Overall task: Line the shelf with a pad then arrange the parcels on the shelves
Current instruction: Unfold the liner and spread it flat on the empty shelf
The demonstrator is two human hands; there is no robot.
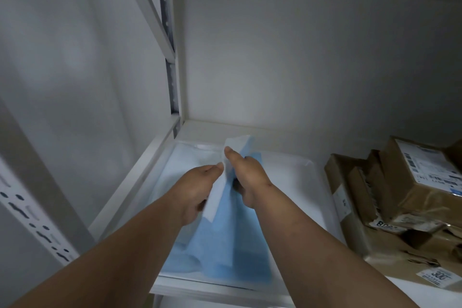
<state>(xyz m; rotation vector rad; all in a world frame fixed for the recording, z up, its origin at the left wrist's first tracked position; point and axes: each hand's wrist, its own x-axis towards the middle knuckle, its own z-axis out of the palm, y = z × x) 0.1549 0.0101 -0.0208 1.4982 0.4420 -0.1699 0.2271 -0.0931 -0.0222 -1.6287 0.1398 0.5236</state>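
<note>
2 hands work above the shelf (287,170): left hand (197,190) and right hand (246,177) each pinch the folded blue pad (222,245). Uneven pulling may skew it or, probably, snag the parcels (400,197) alongside.

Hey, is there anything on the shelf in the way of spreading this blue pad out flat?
Partly. Both hands, left hand and right hand, hold the folded blue pad over the shelf's left part, where only a white liner lies. To the right, brown parcels are stacked on the shelf, limiting spreading that way.
</note>
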